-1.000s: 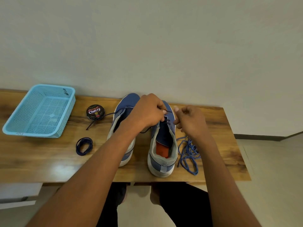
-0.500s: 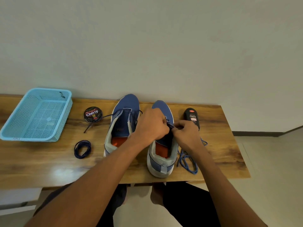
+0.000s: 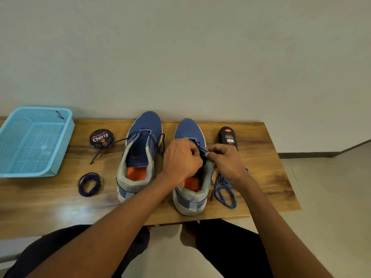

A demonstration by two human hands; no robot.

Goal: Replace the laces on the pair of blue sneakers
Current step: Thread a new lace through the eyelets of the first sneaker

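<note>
Both hands, left hand (image 3: 181,159) and right hand (image 3: 225,159), pinch dark lace (image 3: 201,149) on right sneaker (image 3: 189,199); "Cherry" on polish tin (image 3: 102,139) and bottle (image 3: 228,138).

Basket (image 3: 30,141) left; tin (image 3: 102,139), sneakers (image 3: 140,155) centre; bottle (image 3: 228,138) right.

- Bare table (image 3: 50,201) lies open at 8 o'clock of the sneakers.
- Basket (image 3: 34,141), polish tin (image 3: 102,139) and coiled lace (image 3: 89,184) crowd 9 to 10 o'clock.
- Bottle (image 3: 228,138) and loose lace (image 3: 222,187) block 3 o'clock.
</note>
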